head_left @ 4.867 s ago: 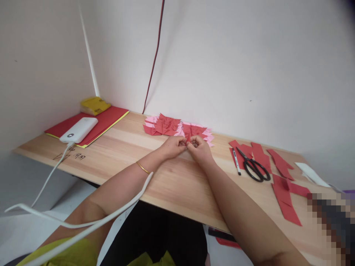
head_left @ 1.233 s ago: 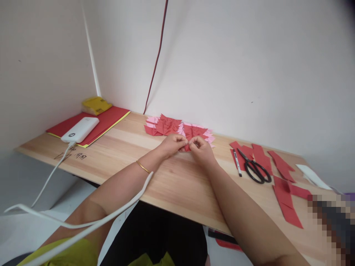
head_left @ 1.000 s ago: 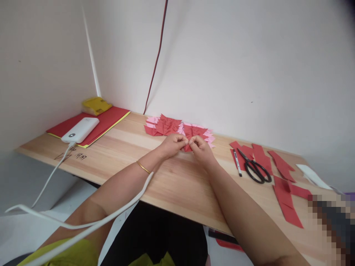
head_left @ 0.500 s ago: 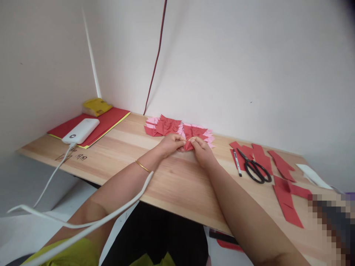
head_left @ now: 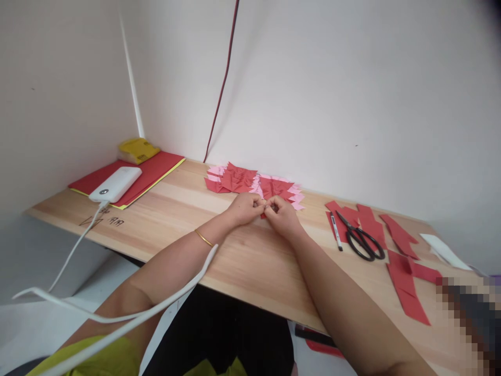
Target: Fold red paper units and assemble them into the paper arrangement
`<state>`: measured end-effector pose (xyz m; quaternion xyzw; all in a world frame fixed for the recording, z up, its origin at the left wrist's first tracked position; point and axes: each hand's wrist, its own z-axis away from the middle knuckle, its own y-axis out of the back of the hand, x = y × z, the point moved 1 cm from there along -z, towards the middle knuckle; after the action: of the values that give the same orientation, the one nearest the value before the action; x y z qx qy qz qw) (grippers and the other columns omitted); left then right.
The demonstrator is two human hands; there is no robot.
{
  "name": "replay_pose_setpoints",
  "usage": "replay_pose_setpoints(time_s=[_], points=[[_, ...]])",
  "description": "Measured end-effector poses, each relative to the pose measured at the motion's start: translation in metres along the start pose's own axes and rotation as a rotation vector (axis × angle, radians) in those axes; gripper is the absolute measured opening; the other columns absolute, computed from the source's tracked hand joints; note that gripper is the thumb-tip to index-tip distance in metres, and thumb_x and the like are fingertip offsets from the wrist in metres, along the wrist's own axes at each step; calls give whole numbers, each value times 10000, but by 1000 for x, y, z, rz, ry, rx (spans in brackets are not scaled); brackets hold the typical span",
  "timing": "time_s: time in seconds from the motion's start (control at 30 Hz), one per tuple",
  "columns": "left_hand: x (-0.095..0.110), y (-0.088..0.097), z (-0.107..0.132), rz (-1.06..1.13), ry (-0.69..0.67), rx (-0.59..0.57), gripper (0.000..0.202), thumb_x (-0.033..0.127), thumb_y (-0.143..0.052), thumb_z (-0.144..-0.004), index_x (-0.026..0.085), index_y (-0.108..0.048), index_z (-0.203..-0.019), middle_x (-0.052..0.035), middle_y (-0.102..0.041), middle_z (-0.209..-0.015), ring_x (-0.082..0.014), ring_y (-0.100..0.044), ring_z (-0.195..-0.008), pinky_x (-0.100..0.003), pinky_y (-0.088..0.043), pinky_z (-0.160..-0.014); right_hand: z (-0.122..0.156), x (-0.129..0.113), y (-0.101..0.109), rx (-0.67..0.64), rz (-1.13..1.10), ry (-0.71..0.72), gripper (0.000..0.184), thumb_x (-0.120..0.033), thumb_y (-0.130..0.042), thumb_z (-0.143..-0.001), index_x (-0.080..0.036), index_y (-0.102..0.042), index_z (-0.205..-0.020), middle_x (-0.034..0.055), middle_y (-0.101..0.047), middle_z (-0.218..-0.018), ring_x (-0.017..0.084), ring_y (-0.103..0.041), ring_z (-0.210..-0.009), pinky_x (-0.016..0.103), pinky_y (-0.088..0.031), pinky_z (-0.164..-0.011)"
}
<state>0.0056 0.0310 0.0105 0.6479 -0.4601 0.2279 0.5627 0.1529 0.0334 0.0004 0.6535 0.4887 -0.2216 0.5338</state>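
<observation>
Between the fingertips of the left hand (head_left: pixel 246 209) and the right hand (head_left: pixel 282 214) sits a red piece (head_left: pixel 263 215), mostly hidden, only a small bit showing just below where they meet. Half a second ago the hands were slightly apart and more red showed between them; now the fingertips touch, which suggests a fold being pinched or pressed. Both hands are curled, thumb against finger, apparently gripping the red piece, though the exact hold is covered.

Just beyond the hands, folded papers (head_left: pixel 238 177), red and pink, lie in overlapping rows. Right of the right hand, well apart on the surface (head_left: pixel 246 261), are a pen (head_left: pixel 336 231), scissors (head_left: pixel 357 230) and red strips (head_left: pixel 407 295). Far left of the left hand, a power bank (head_left: pixel 116 184) and a yellow packet (head_left: pixel 138 150) rest on red sheets (head_left: pixel 156 168).
</observation>
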Motion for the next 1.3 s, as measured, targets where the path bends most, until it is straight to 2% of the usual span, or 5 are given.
replay_pose_setpoints(time_s=[0.23,0.4,0.67,1.03,1.3], points=[[-3,1,-3,211,128,-5,166,277,-604,-686,141,-587,-593,30,-512,-528,-79,-407,-499,-213,-283,-491,-3,4,2,-5,-95,-45,144,-337,-498,-752,-208,-515,-692,-14,-565,-635,137,-495,-601,265,-386,-586],[-7,0,-3,425,196,-14,103,227,-598,-646,126,-595,-624,26,-530,-513,-70,-445,-481,-198,-319,-492,-5,7,4,-46,-160,-63,177,-372,-496,-781,-201,-526,-746,-19,-561,-669,131,-507,-633,264,-409,-623],[-9,1,-6,495,263,-4,91,193,-567,-640,130,-567,-575,20,-524,-476,-64,-453,-449,-194,-335,-487,-6,14,1,-90,-329,0,193,-311,-529,-784,-213,-532,-951,-6,-596,-796,126,-555,-699,277,-452,-675],[-9,4,-5,592,286,1,102,187,-606,-680,116,-596,-606,16,-530,-457,-59,-454,-428,-190,-323,-477,-3,9,2,-179,-377,-20,222,-348,-624,-767,-210,-599,-940,12,-650,-852,142,-593,-756,291,-465,-725],[-12,2,-8,776,310,-68,101,193,-631,-706,97,-622,-677,-18,-593,-537,-82,-526,-466,-217,-434,-532,-6,11,5,-44,-211,41,202,-394,-543,-827,-194,-566,-846,7,-575,-774,138,-514,-694,263,-420,-647]])
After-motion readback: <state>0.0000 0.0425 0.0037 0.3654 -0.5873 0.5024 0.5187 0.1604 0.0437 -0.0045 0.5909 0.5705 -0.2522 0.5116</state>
